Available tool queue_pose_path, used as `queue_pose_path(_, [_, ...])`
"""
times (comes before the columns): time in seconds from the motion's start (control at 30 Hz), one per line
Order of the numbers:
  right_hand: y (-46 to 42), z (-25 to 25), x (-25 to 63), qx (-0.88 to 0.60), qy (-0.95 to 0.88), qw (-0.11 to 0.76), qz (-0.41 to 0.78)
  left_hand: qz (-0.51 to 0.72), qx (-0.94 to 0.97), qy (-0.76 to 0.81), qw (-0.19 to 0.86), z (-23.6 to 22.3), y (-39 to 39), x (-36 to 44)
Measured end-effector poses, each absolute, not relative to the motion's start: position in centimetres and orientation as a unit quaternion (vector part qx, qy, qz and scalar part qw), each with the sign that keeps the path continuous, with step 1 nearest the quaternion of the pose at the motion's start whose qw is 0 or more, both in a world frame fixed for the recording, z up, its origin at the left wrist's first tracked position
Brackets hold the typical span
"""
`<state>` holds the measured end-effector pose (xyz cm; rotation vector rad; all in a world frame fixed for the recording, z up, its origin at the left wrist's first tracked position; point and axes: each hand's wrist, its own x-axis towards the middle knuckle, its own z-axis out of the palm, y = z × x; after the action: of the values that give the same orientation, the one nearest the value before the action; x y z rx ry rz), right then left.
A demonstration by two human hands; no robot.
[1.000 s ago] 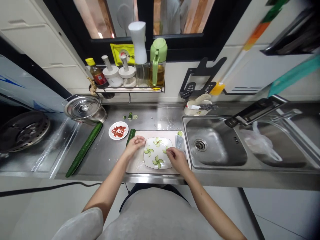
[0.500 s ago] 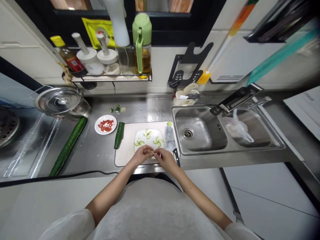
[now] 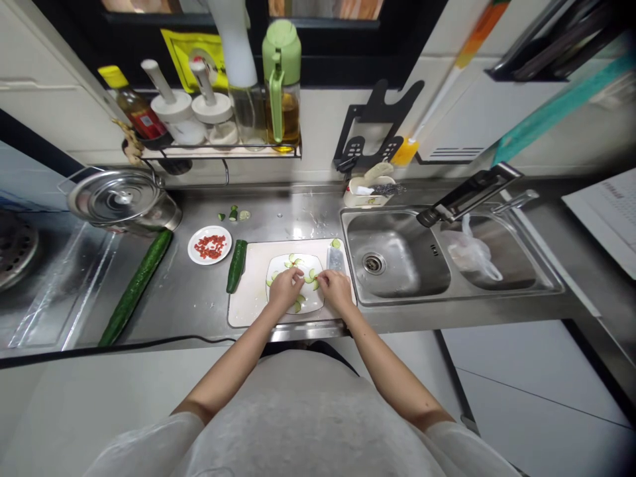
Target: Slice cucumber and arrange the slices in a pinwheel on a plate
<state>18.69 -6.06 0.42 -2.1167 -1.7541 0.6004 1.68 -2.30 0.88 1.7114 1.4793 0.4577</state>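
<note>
Over the white plate [image 3: 309,303], my left hand [image 3: 287,289] has its thumb and fingers curled together. Anything between its fingertips is too small to make out. My right hand [image 3: 336,289] pinches at the plate's right side, its fingertips against the pale green cucumber slices [image 3: 312,275] there; whether it grips one is unclear. More fanned slices sit near the plate's top, left and bottom, partly behind my left hand. Under the plate lies a cutting board [image 3: 255,311], where a knife [image 3: 335,258] rests, its handle hidden by my right hand. A cucumber piece [image 3: 237,266] lies along the board's left edge.
A small plate of chopped red bits [image 3: 209,246] stands left of the board. Farther left are a whole cucumber [image 3: 135,290] and a lidded steel pot [image 3: 124,202]. Cucumber scraps [image 3: 233,213] lie behind. A double sink [image 3: 397,265] is at right, below a condiment rack [image 3: 223,155] at upper left.
My hands, close together at the plate's front edge before, have moved apart and farther over the plate. The bottom group of slices now shows, and the right hand covers the knife handle.
</note>
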Motion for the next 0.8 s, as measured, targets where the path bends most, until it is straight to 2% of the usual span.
queue_pose_path(0.13, [-6.0,-0.1,18.1,-0.752,-0.612,0.137,0.203,0.137,0.716,0.586,0.354,0.6,-1.4,3.1])
queue_pose_path(0.4, [-5.7,-0.9,17.8,-0.760,-0.614,0.100,0.189,0.061,0.724,0.598,0.339,0.5,-1.1,4.4])
queue_pose_path(0.8, [-5.3,-1.4,17.6,-0.756,-0.629,0.067,0.166,0.035,0.750,0.585,0.308,-0.1,-0.6,5.2])
